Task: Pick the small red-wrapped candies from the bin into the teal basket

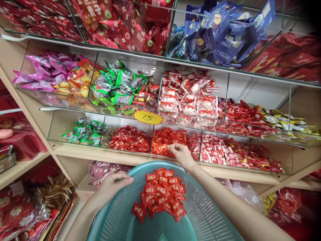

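Note:
My right hand (182, 154) reaches over the far rim of a teal plastic basket (102, 214). Its thumb and fingertips pinch a small red candy packet (160, 148) at the front of a shelf compartment full of the same red packets (170, 134). At the basket's left rim is my left hand (114, 183), its fingers and thumb closed over the edge. Inside the basket lies a heap of red candy packets (163, 192) with pale lettering.
Clear dividers separate candies on the shelves: green-wrapped ones (125, 75), red-and-white ones (189, 92) and blue packets (223, 31). A yellow price tag (147, 117) reads 15. The wooden shelf edge (100, 154) runs just beyond the basket.

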`<act>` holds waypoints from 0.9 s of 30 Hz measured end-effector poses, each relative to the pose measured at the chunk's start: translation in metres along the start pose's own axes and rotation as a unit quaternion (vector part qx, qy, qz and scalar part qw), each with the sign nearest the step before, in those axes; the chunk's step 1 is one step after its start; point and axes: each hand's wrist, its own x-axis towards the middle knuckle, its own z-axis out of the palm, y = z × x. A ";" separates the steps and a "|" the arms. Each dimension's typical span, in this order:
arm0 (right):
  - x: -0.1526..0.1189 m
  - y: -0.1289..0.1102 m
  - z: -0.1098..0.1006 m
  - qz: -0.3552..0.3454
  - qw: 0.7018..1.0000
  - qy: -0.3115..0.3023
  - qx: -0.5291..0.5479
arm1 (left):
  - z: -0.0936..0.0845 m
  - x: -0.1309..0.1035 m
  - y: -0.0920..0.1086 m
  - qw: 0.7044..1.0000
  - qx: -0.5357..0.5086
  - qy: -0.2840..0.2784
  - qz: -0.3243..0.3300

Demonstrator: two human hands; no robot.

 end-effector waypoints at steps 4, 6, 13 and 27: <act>-0.036 -0.015 0.008 0.034 0.999 -0.026 0.032 | 0.000 -0.001 0.002 1.000 0.002 -0.002 -0.004; -0.056 -0.016 0.014 0.086 0.994 -0.062 0.041 | 0.000 -0.001 0.003 1.000 0.008 0.001 -0.002; -0.113 0.024 0.039 0.393 0.898 -0.180 0.086 | 0.001 -0.002 0.005 1.000 0.000 -0.001 0.002; -0.122 0.043 0.064 0.277 0.939 -0.200 -0.036 | 0.000 -0.004 0.003 1.000 0.009 -0.003 0.004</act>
